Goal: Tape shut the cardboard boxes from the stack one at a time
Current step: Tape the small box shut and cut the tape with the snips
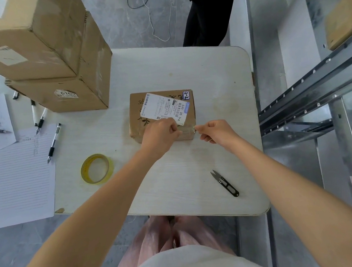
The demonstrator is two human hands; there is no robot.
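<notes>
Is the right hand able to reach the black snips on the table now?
Probably yes: the snips lie uncovered beside the right forearm, but the right hand must first release the clear tape strip it pinches.

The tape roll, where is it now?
Head view: the tape roll lies flat on the table, right of the lined paper, nearer the person than the small box.

A clear tape strip (188, 129) is stretched over a small cardboard box (135, 109).
It is pinched between the left hand (160, 134) and the right hand (215, 131) at the box's near edge.
</notes>
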